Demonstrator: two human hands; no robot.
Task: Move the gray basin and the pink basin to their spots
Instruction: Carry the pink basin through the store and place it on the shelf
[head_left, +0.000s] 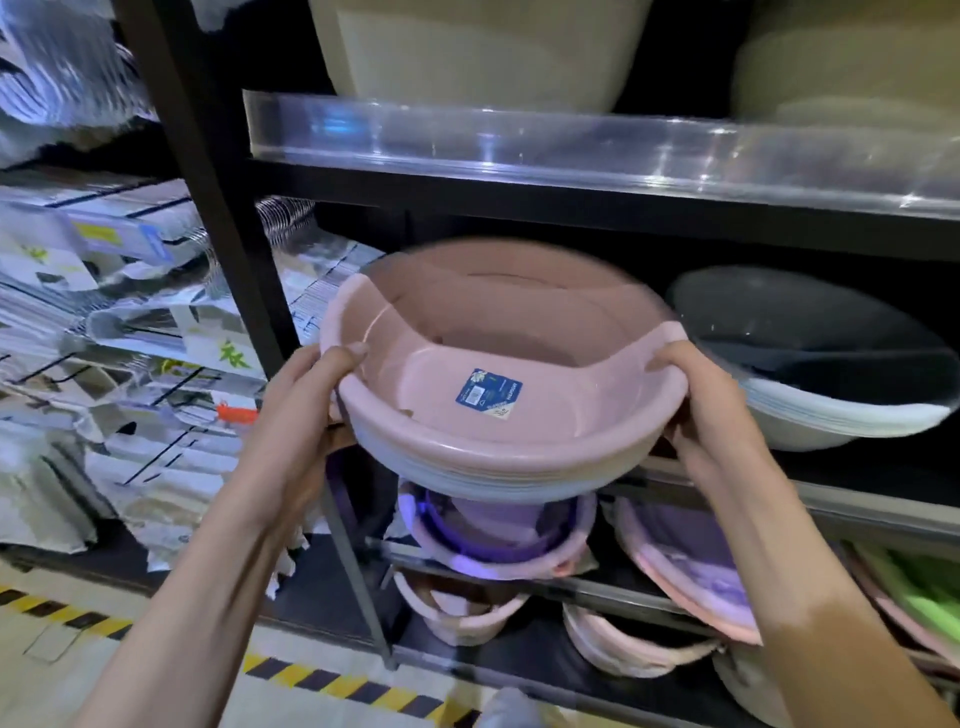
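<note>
pink basin stack (498, 384): nested pink basins, blue label inside the top 1, held tilted toward the camera at the mouth of the middle shelf (779, 499), partly past its front edge, left of the gray one.
gray basin (810, 358): dark inside, pale outside, already lying tilted on the same shelf, just beside the pink stack on the right.
left hand (306, 415): fingers closed around the stack's left rim, thumb over the lip, other fingers hidden under it.
right hand (711, 410): thumb on the right rim handle, fingers curled under; gripping the stack.
step in hand: by the look of it, seating the pink stack in its slot.
how to do well: keep both grips level, lift the near edge enough to clear the shelf lip, slide straight back.
clearance: watch the clear plastic guard (571, 140) of the upper shelf above and the gray rim at right; room looks tight.
risk: nested basins likely to slip apart if tilted further; support from underneath.
below: more pink and purple basins (493, 530) on lower shelves, not involved.
release: only once the base sits flat.
</note>
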